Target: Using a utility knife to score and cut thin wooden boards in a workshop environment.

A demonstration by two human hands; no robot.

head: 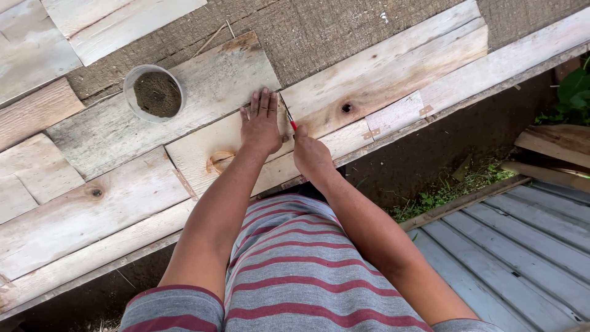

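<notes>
Pale, stiff wooden board point(203, 154) lies pinned under the flat, spread-fingered left hand point(260, 126), while at its 3 o'clock the right hand point(310, 157) pinches a light red-tipped pencil point(287, 114) low down.

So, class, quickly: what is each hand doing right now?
Left hand: open, flat on the pale wooden board.
Right hand: closed on a thin red-tipped pencil.

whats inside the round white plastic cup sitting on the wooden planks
The round white plastic cup holds dark brown, grainy fill, like soil or sawdust, nearly to the rim. Anything buried beneath that surface, and the cup's bottom, is covered.
</notes>
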